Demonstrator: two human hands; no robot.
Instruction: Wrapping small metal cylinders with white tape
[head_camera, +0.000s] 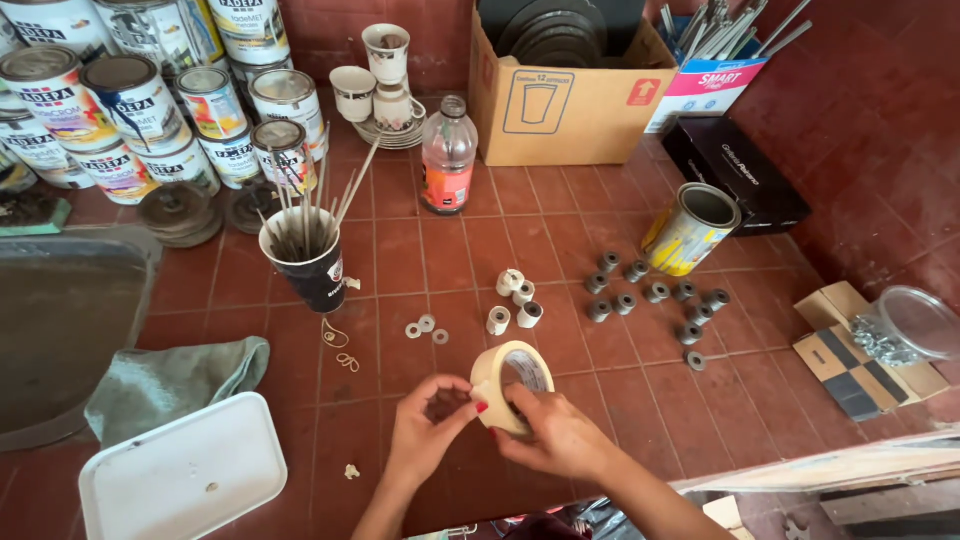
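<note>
Hands met over a red tiled floor in the head view, both busy with one roll of masking tape. The right hand was clamped on the roll from below and behind, holding it upright on its edge so that the open core faced the camera. The left hand had its thumb and forefinger pinched together at the roll's near rim, on the tape itself; whether a loose end was between them could not be told. The roll hung just above the tiles, low in the middle of the picture.

Just beyond the roll lay four small white spools, and near them to the left three flat washers. To the right a scatter of short grey metal bushings spread toward a tilted tin can with yellow on its side. A dark paper cup full of thin sticks stood left of the spools, with rubber bands on the tiles below it. A clear plastic bottle with reddish liquid stood farther back, beside a cardboard box. Paint tins crowded the far left corner. A white tray lay at the near left, touching a grey-green cloth.
</note>
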